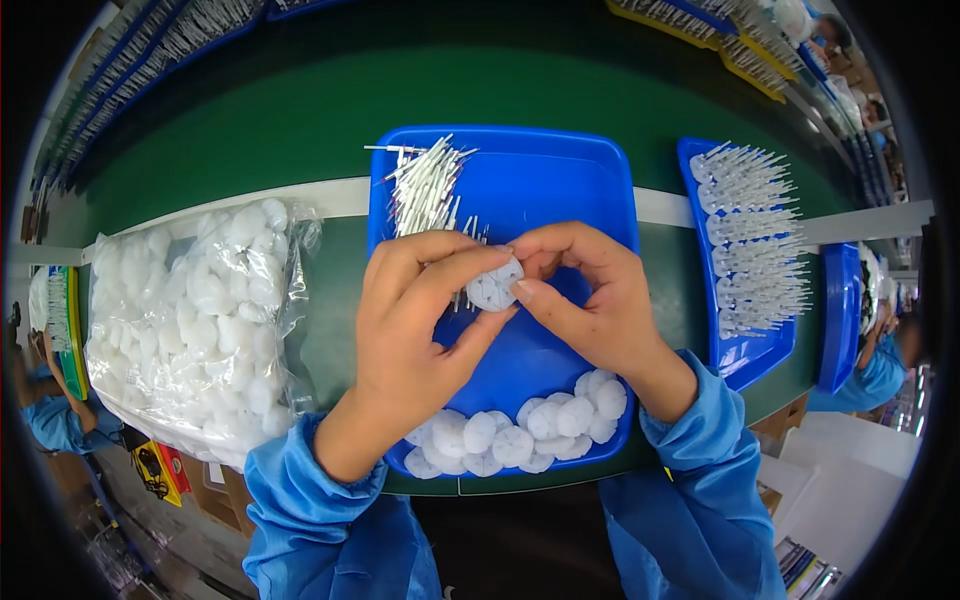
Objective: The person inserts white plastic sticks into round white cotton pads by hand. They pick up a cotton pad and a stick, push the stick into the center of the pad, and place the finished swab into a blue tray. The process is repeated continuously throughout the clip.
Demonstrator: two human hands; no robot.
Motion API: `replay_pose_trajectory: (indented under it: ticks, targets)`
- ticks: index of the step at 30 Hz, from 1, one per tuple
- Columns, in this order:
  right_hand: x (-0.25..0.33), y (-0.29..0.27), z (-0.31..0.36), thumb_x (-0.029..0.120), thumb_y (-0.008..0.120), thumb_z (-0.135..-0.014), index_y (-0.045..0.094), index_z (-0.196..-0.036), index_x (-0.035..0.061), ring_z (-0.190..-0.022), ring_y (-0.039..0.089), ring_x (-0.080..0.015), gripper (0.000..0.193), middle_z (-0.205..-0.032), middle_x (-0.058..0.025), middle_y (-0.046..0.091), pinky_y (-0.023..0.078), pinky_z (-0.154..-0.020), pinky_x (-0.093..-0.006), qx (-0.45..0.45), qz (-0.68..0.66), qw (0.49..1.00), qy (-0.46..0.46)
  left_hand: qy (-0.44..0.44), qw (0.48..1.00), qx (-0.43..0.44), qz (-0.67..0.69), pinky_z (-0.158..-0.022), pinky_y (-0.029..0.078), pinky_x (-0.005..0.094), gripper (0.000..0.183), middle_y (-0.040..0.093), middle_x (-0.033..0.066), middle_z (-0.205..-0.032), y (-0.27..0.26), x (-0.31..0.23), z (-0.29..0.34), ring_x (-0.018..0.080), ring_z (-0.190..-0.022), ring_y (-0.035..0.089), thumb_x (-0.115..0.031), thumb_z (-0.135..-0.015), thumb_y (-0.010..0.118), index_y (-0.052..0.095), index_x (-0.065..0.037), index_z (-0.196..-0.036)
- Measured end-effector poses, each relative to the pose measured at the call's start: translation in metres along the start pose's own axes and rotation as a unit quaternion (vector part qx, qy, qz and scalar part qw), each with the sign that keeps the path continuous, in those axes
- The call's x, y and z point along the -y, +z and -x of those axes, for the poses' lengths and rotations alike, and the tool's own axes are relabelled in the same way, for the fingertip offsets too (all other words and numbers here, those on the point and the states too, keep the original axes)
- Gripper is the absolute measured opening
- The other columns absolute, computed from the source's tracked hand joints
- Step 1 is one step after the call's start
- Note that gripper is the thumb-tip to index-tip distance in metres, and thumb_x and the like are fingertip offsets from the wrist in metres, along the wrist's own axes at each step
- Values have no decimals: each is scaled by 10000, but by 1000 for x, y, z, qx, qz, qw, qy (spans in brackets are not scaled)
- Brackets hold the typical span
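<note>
Between my two hands, over a blue tray (590,160), is a small round white disc (496,286) with faint marks on its face. My left hand (415,310) pinches the disc's left edge between thumb and fingers. My right hand (590,295) is closed at its right edge, thumb and fingertips against it; whether anything small sits in those fingertips is hidden. A heap of thin white sticks (425,190) lies in the tray's far left part, partly behind my left hand. Along the tray's near edge, several white discs (515,445) overlap in a row.
Left of the tray lies a clear plastic bag (190,320) full of white round pieces. At right, another blue tray (740,365) holds rows of sticks with discs (750,240). More loaded trays (165,50) stand at the far edge. People in blue sleeves (880,385) are at both sides.
</note>
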State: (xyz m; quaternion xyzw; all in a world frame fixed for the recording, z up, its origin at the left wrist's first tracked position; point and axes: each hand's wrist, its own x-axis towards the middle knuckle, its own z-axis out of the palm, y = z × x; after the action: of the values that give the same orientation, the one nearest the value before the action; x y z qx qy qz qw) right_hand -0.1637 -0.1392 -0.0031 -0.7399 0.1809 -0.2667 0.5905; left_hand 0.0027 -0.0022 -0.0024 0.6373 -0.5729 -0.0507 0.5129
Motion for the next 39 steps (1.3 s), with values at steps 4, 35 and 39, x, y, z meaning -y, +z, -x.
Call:
replay_pose_trajectory:
  ticks: [4,35,39]
  targets:
    - [-3,0,0,14,830,-940,726,-1250,17,-919,721,-111,327,-974,-38,762,580,-843,-283,2,-9,1000,-13,12,1000,-11,-4,-881,550,384,500,716,69,-1177,1,0,-1,281,-1057,673,-3,-737,918,803,-104,-1213]
    - [-2,-2,2,-15,827,-926,666,-1257,18,-964,719,-108,370,-1068,-36,745,578,-879,-288,31,-22,999,-14,86,995,-3,-50,-913,596,385,515,793,77,-1291,2,-1,-1,291,-1076,699,16,-748,863,795,-65,-1252]
    - [-2,-3,1,-18,802,-947,638,-1262,16,-960,715,-118,357,-1065,-45,738,577,-883,-294,44,-53,997,-23,83,995,0,-46,-908,599,385,522,793,78,-1294,2,-2,-2,291,-1074,701,10,-738,867,796,-61,-1250]
